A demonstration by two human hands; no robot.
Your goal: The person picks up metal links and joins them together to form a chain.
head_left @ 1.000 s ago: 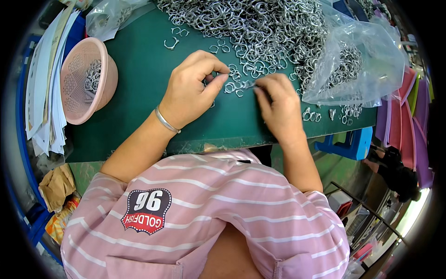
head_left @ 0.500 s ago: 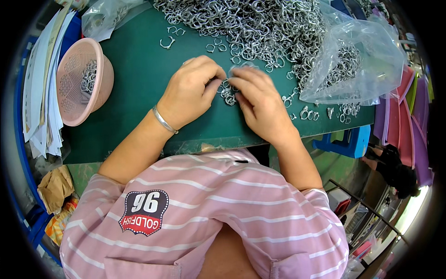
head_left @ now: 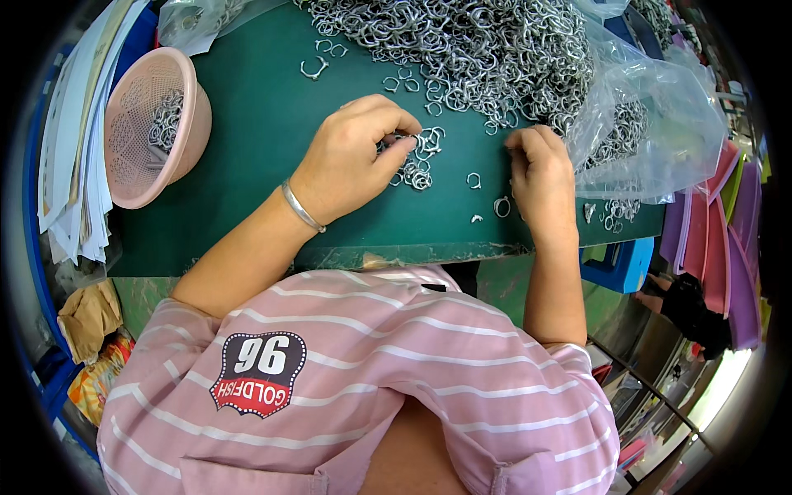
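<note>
My left hand (head_left: pixel 355 144), with a silver bangle at the wrist, is closed in a pinch on a silver metal ring over the table. Right beside its fingertips lies a small cluster of metal rings (head_left: pixel 415 175), partly hidden by that hand. Apart from it, my right hand (head_left: pixel 541 169) is lowered toward the tabletop with its fingers curled together. What those fingertips hold, if anything, is hidden. A few loose rings, one of them a round ring (head_left: pixel 502 206), lie between the cluster and my right hand.
A large heap of metal rings (head_left: pixel 495 58) covers the back of the green table (head_left: pixel 256 132). A clear plastic bag (head_left: pixel 652 124) with rings lies at the right. On the left stand a pink basket (head_left: pixel 181 157) holding rings and a stack of papers (head_left: pixel 74 157).
My right hand has moved away from my left, to the right, uncovering the rings between them. My left hand stays near the cluster. The view has shifted slightly.
</note>
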